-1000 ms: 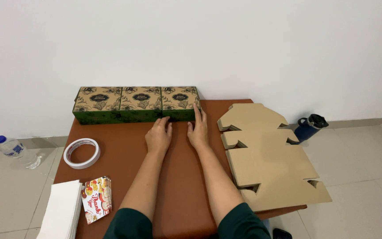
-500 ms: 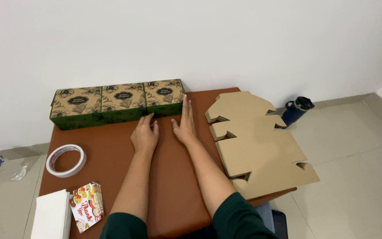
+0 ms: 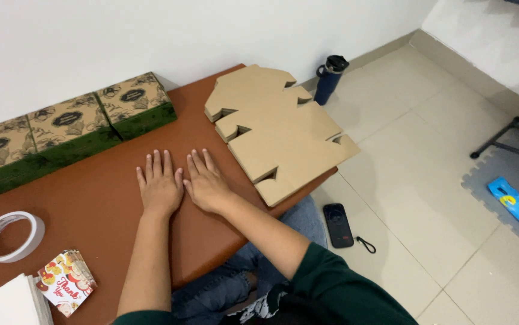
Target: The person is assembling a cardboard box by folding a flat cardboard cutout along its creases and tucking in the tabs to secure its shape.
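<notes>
Moved: view swung right — hands kept flat on table point(image 3: 91, 210).
Left hand point(image 3: 159, 188): open, empty.
Right hand point(image 3: 208, 184): open, nearest cardboard stack point(image 3: 277, 129) — lift one sheet squarely.

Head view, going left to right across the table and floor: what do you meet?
Tape roll → card stack → left hand → right hand → flat cardboard stack → dark bottle → blue packet.

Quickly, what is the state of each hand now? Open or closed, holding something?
Left hand: open, flat on the brown table, holding nothing.
Right hand: open, flat on the table beside the left one, holding nothing.
</notes>
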